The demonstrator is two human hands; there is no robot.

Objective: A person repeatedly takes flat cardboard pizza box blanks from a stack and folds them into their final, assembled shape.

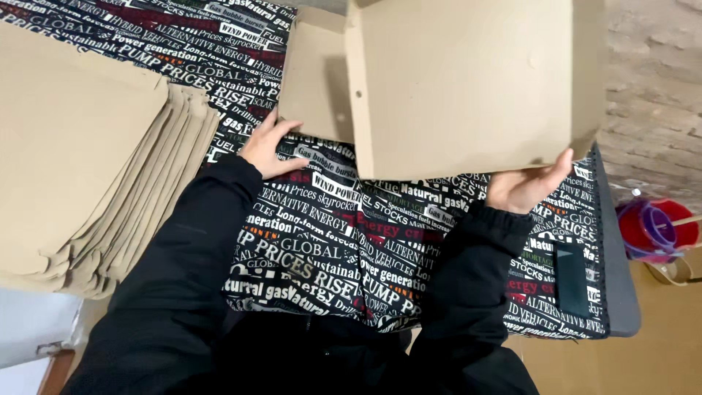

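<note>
Your left hand [269,148] fingers spread on the half-folded brown cardboard box [468,88] side flap, right hand [528,186] gripping its lower edge, above black word-printed cloth [322,241], brick wall [651,95] beyond

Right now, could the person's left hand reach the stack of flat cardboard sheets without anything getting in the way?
Probably yes. The left hand rests at the edge of the cardboard box, and only bare printed cloth lies between it and the stack of flat cardboard sheets close beside it.
</note>
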